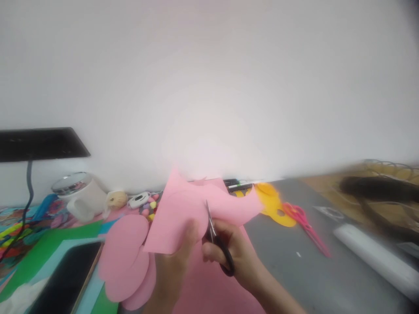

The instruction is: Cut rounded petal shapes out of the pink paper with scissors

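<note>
A sheet of pink paper [176, 213] is held up in front of me, partly cut along a curve. My left hand [178, 257] grips its lower edge, thumb on top. Black-handled scissors [225, 256] are in my right hand [232, 248], fingers through the handles. Their blades point up and away, inside the cut, with the severed part of the sheet spreading to the right. More pink paper [216, 288] lies beneath my hands. Left of my left hand, several pink paper ovals [122, 248] overlap in a pile.
A phone [67, 279] rests on blue and green sheets at left, near a white mug [87, 200]. Right of the paper lie a yellow paper cutout [275, 207], pink scissors [307, 226] and a white roll [376, 257]. Markers [240, 186] sit by the wall.
</note>
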The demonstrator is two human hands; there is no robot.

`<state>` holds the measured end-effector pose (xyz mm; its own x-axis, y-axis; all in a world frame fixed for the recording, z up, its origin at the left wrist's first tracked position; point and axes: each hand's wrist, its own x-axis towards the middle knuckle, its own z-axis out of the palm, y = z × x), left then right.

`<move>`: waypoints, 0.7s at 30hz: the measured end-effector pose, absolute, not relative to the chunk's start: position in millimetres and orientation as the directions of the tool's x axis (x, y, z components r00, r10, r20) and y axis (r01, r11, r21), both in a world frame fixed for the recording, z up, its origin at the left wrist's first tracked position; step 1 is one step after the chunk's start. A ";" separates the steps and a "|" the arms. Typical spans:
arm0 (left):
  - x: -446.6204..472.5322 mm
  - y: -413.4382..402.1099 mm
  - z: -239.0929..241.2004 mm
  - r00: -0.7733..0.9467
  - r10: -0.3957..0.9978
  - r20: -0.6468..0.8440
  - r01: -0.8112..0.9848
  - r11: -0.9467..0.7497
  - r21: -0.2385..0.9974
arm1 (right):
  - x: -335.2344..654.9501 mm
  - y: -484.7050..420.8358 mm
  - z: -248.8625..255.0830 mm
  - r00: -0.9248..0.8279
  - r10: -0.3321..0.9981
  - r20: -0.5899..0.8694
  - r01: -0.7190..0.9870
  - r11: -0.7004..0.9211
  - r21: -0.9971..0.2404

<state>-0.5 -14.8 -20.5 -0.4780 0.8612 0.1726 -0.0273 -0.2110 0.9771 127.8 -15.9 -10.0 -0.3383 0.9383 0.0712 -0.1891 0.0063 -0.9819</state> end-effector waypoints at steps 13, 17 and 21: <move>11.7 -24.1 8.9 -0.427 0.898 0.108 -0.083 -0.158 0.984 | 127.9 -16.7 -8.7 -0.327 0.944 0.048 -0.176 -0.011 -0.984; 9.1 -23.1 6.0 -0.444 0.888 0.117 -0.063 -0.161 0.985 | 127.3 -16.0 -7.9 -0.322 0.946 0.036 -0.175 -0.022 -0.984; 1.5 -18.3 -8.2 -0.443 0.886 0.137 -0.050 -0.177 0.983 | 126.1 -16.3 -6.9 -0.318 0.948 0.022 -0.168 -0.033 -0.985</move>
